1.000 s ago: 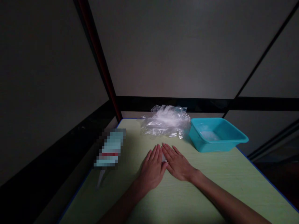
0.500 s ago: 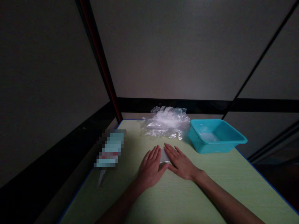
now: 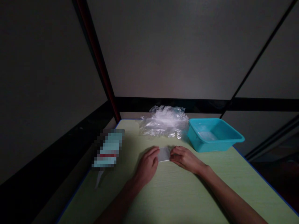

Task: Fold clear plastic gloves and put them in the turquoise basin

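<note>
A small flat rectangle of folded clear plastic bag (image 3: pixel 164 154) lies on the table between my two hands. At its left edge is my left hand (image 3: pixel 149 165), its fingers held together and bent, with the thumb drawn in close to them. My right hand (image 3: pixel 184 158) has curled fingers pinched at the opposite edge. The fingertips hide both side edges of the folded bag, while its middle shows plainly.
Behind my hands a loose heap of clear plastic bags (image 3: pixel 164 122) lies by the wall. A turquoise basin (image 3: pixel 213 146) with some clear plastic inside stands at the right. On the left is a blurred-out pale green item (image 3: pixel 109 147). The greenish table (image 3: pixel 184 199) has blue edging.
My hands lay flat with fingers stretched over the plastic. They have now moved apart to its side edges, and the fingers have bent. More of the folded bag shows.
</note>
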Tool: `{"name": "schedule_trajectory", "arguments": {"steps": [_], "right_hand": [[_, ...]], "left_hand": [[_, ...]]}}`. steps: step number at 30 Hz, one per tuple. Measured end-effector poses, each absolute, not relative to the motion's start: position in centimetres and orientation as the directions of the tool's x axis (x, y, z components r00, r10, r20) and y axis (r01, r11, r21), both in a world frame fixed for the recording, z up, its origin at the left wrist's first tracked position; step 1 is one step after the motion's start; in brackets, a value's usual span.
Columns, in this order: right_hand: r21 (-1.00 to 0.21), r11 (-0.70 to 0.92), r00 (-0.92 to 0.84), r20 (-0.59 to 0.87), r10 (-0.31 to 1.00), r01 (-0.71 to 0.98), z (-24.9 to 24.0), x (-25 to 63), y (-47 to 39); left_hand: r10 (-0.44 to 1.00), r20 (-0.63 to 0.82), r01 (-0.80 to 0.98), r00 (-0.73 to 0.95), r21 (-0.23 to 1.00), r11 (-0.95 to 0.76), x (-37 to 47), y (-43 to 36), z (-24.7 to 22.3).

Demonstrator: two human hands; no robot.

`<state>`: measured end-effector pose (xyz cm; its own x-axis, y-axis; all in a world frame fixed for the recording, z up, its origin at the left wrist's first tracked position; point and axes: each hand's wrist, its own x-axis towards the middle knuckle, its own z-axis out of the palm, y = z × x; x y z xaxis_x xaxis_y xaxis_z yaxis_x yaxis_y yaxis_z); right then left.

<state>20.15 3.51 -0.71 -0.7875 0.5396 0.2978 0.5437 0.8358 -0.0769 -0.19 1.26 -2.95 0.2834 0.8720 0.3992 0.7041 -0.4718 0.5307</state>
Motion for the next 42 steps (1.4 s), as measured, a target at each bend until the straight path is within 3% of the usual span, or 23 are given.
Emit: {"name": "schedule_trajectory", "arguments": {"steps": [4,8,15,20,31,42], "right_hand": [[-0.028,0.827,-0.784,0.301,0.542,0.561,-0.7,19.7,3.3],[-0.067,0.832,-0.786,0.293,0.544,0.551,-0.8,19.6,3.3],[-0.209,0.820,-0.815,0.131,0.564,0.533,-1.6,19.7,3.3],[-0.235,0.801,-0.817,0.047,0.575,0.551,-2.1,19.8,3.5],[-0.240,0.801,-0.818,0.042,0.574,0.549,-2.1,19.8,3.6],[-0.236,0.815,-0.823,0.088,0.561,0.530,-2.0,19.8,3.6]], "left_hand": [[0.785,0.352,0.784,0.509,0.186,-0.592,-0.3,0.2,-3.2],[0.780,0.279,0.802,0.560,0.055,-0.595,-0.4,-0.4,-3.4],[0.797,0.224,0.809,0.561,0.055,-0.585,-0.3,-0.4,-3.0],[0.798,0.189,0.804,0.573,0.063,-0.592,-0.4,-0.4,-2.7],[0.812,0.177,0.820,0.557,0.037,-0.571,-2.7,-0.5,-3.1],[0.765,0.185,0.758,0.617,0.120,-0.641,-2.9,-0.6,-2.8]]}}
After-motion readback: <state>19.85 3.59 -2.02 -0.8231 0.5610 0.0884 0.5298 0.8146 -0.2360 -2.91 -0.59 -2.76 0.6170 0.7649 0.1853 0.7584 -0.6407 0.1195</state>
